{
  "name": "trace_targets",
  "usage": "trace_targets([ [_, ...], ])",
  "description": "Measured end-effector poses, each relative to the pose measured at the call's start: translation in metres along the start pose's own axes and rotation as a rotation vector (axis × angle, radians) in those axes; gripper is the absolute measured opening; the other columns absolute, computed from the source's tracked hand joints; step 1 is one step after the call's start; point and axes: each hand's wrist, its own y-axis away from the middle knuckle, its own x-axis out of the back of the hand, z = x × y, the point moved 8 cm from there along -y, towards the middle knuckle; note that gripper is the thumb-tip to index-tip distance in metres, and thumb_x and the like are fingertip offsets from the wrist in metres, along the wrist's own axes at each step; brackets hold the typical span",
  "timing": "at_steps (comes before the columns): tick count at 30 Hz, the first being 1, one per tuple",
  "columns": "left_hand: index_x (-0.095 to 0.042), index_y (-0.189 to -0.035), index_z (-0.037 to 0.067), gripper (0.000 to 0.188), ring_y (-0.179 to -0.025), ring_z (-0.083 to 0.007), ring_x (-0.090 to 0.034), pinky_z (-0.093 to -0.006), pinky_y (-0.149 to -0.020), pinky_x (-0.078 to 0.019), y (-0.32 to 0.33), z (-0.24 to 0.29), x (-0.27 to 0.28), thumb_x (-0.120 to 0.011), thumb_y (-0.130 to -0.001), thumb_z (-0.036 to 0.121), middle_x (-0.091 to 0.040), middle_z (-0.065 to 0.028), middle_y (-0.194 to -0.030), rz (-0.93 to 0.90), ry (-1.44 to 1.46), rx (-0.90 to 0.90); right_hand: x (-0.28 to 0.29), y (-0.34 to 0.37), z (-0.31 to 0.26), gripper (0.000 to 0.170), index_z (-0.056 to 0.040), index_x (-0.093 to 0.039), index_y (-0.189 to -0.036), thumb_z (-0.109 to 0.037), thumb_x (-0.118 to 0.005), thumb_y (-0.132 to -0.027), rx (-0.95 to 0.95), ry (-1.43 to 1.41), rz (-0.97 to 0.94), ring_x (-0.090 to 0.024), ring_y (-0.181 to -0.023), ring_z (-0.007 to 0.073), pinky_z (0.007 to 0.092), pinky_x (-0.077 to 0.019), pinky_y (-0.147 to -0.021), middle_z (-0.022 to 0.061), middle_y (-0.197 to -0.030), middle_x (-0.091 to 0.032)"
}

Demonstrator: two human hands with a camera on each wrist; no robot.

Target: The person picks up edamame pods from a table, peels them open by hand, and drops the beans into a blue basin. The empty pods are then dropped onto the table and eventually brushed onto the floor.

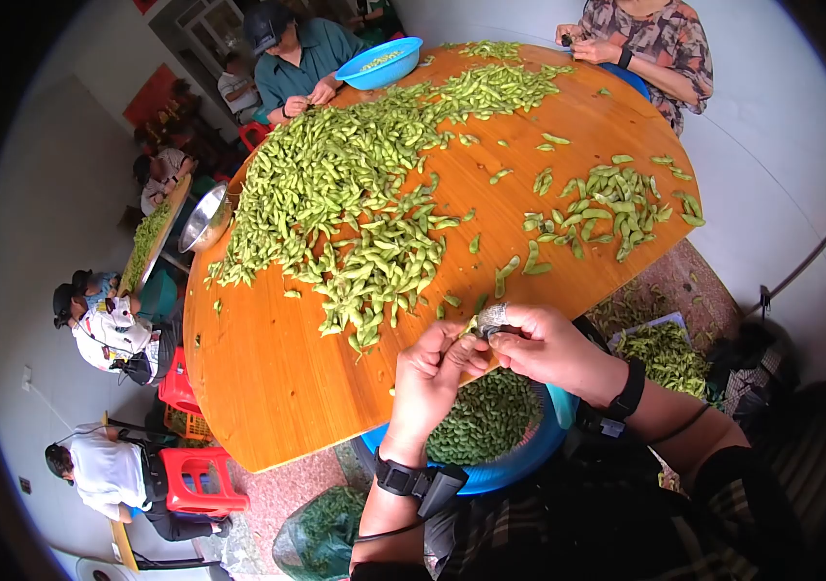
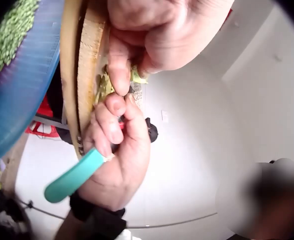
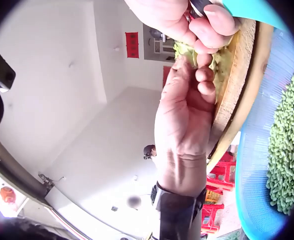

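Note:
My left hand (image 1: 437, 376) (image 2: 162, 35) (image 3: 184, 120) pinches a green pod (image 1: 472, 324) (image 2: 138, 76) (image 3: 185, 52) between thumb and fingers, above the table's near edge. Curled round a tool with a teal handle (image 1: 562, 405) (image 2: 77, 175) (image 3: 254, 11) is my right hand (image 1: 563, 353) (image 2: 119, 155) (image 3: 167, 20). The hands meet at the fingertips, which partly hide the pod and the tool's working end. Below them a blue basin (image 1: 519, 470) (image 2: 37, 85) (image 3: 247, 175) holds shelled green beans (image 1: 485, 416) (image 2: 9, 37) (image 3: 289, 145).
A large heap of pods (image 1: 335, 184) covers the left and far side of the wooden table (image 1: 267, 387), with a smaller pile (image 1: 616, 203) at right. Two people sit across, one beside a blue bowl (image 1: 379, 66). A crate of pods or husks (image 1: 665, 358) stands on the floor at right.

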Motion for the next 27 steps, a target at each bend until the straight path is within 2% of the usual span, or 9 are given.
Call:
trace_targets([
  [5, -0.052, -0.109, 0.003, 0.016, -0.06, -0.0115, -0.061, -0.0214, -0.049, -0.0493, -0.003, -0.003, 0.0, -0.051, -0.098, 0.015, -0.066, -0.0094, -0.083, 0.037, 0.388, 0.219, -0.003, 0.002, -0.015, 0.011, -0.0011, -0.06, -0.098, -0.003, -0.054, -0.089, 0.059, 0.185, -0.015, -0.052, -0.055, 0.0094, 0.0265, -0.0418, -0.051, 0.0026, -0.063, -0.056],
  [8, -0.051, -0.108, 0.004, 0.017, -0.052, -0.0077, -0.05, -0.018, -0.042, -0.0363, -0.001, -0.001, -0.004, -0.042, -0.094, 0.001, -0.061, -0.0068, -0.076, 0.057, 0.413, 0.268, -0.014, 0.021, -0.053, 0.016, -0.0009, -0.06, -0.098, 0.002, -0.055, -0.083, 0.429, 0.624, 0.084, -0.06, -0.064, 0.0373, 0.0394, -0.0458, -0.055, 0.0195, -0.074, -0.06],
  [11, -0.051, -0.109, 0.004, 0.021, -0.051, -0.0072, -0.045, -0.0182, -0.041, -0.0338, 0.001, -0.005, -0.006, -0.04, -0.092, -0.002, -0.059, -0.0061, -0.076, 0.118, 0.439, 0.309, -0.018, 0.027, -0.054, 0.018, -0.0019, -0.06, -0.1, 0.001, -0.055, -0.083, 0.582, 0.69, 0.128, -0.06, -0.065, 0.0366, 0.0402, -0.0456, -0.055, 0.0193, -0.076, -0.061],
  [13, -0.05, -0.111, 0.003, 0.022, -0.053, -0.0068, -0.045, -0.0186, -0.044, -0.0353, 0.009, -0.005, -0.008, -0.039, -0.093, -0.002, -0.058, -0.0055, -0.079, 0.124, 0.41, 0.282, -0.014, 0.024, -0.058, 0.024, -0.0022, -0.061, -0.108, 0.0, -0.055, -0.085, 0.407, 0.526, 0.096, -0.06, -0.06, 0.0287, 0.0352, -0.0457, -0.054, 0.0183, -0.075, -0.061],
  [17, -0.055, -0.107, 0.0, 0.021, -0.067, -0.0233, -0.062, -0.0332, -0.06, -0.0499, 0.051, 0.015, -0.006, -0.045, -0.089, -0.004, -0.059, -0.0115, -0.084, 0.163, -0.327, 0.044, 0.048, 0.013, -0.048, 0.026, -0.0035, -0.06, -0.115, -0.003, -0.053, -0.09, 0.369, 0.528, 0.35, -0.047, -0.055, 0.0083, 0.0283, -0.0394, -0.05, 0.0057, -0.062, -0.051],
  [20, -0.059, -0.101, 0.002, 0.016, -0.073, -0.0354, -0.064, -0.0387, -0.064, -0.0524, 0.077, 0.025, -0.021, -0.051, -0.087, -0.002, -0.059, -0.0166, -0.091, -0.061, -0.605, -0.078, 0.103, 0.001, -0.056, 0.016, -0.0007, -0.06, -0.101, -0.004, -0.052, -0.088, 0.36, 0.663, 0.463, -0.046, -0.056, 0.0086, 0.0279, -0.0392, -0.052, 0.0043, -0.062, -0.05],
  [23, -0.061, -0.099, 0.003, 0.017, -0.067, -0.0299, -0.06, -0.0365, -0.06, -0.0489, 0.087, 0.036, -0.007, -0.059, -0.084, -0.003, -0.057, -0.0155, -0.087, 0.102, -0.851, -0.159, 0.131, -0.003, -0.039, 0.009, 0.0027, -0.055, -0.092, -0.005, -0.052, -0.089, 0.241, 0.589, 0.469, -0.051, -0.059, 0.0126, 0.0301, -0.042, -0.057, 0.0061, -0.064, -0.051],
  [26, -0.061, -0.099, 0.002, 0.017, -0.073, -0.0345, -0.059, -0.0436, -0.064, -0.0481, 0.085, 0.047, 0.031, -0.064, -0.082, 0.002, -0.054, -0.0167, -0.088, 0.494, -1.155, 0.047, 0.133, -0.002, -0.033, 0.009, 0.0031, -0.054, -0.09, -0.005, -0.051, -0.09, 0.21, 0.506, 0.489, -0.052, -0.06, 0.0129, 0.0298, -0.0429, -0.058, 0.0067, -0.066, -0.053],
  [27, -0.061, -0.097, 0.0, 0.016, -0.072, -0.0352, -0.059, -0.0432, -0.063, -0.0481, 0.08, 0.053, 0.033, -0.064, -0.081, 0.002, -0.055, -0.0177, -0.09, 0.531, -1.289, -0.19, 0.133, -0.001, -0.034, 0.009, 0.0031, -0.054, -0.09, -0.005, -0.051, -0.09, 0.209, 0.504, 0.493, -0.052, -0.06, 0.0129, 0.0298, -0.0429, -0.058, 0.0067, -0.066, -0.053],
])
